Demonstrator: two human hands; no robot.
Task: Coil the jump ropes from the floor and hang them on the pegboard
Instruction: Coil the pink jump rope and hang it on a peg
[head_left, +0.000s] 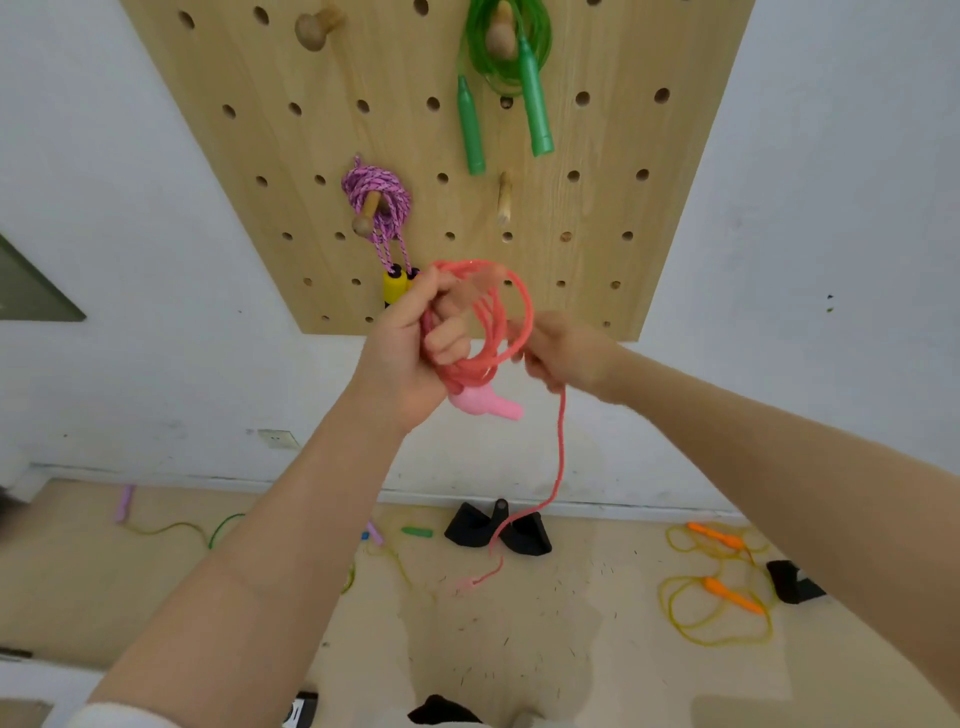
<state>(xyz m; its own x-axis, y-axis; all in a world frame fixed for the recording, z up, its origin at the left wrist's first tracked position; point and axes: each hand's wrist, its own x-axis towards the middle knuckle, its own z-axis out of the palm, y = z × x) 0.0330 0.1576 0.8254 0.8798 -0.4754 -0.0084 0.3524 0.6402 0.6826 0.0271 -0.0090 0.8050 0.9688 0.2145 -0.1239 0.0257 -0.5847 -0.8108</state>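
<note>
My left hand (415, 353) grips a coil of pink jump rope (493, 322) in front of the wooden pegboard (291, 135), with its pink handle (485, 405) sticking out below the palm. My right hand (566, 353) pinches the same rope beside the coil. From there the loose tail (558, 457) hangs down to the floor. On the pegboard hang a coiled green rope (519, 57) and a coiled purple rope (376, 197) with yellow handles. Two pegs, one at the upper left (314, 28) and one in the middle (504, 197), hold nothing.
On the floor lie a yellow rope with orange handles (722, 587) at the right, a yellow-green rope with purple handles (124, 501) at the left, a green handle (417, 532), and black objects (498, 530) by the wall. A wall socket (278, 439) sits low.
</note>
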